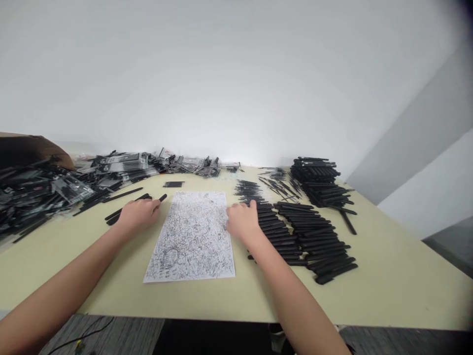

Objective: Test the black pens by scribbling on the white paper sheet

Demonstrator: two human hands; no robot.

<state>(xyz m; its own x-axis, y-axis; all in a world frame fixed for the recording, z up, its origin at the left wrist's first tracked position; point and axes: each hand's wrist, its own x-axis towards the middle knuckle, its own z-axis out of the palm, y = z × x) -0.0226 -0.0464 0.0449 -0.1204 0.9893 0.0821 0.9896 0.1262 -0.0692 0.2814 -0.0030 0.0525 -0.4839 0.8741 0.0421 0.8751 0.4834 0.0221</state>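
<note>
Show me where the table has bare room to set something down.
The table is bare right of the black pen rows, and in a strip between the scribbled sheet and the near edge. It is crowded at the far left with packets, and right of the sheet, where those rows, thin rods and a stacked pile sit close.

Wall: plain white, brightest low at centre; diagonal grey band at right. Table, 1: pale yellow top, before the wall. Floor: grey, streaked, seen below the table's front edge.
</note>
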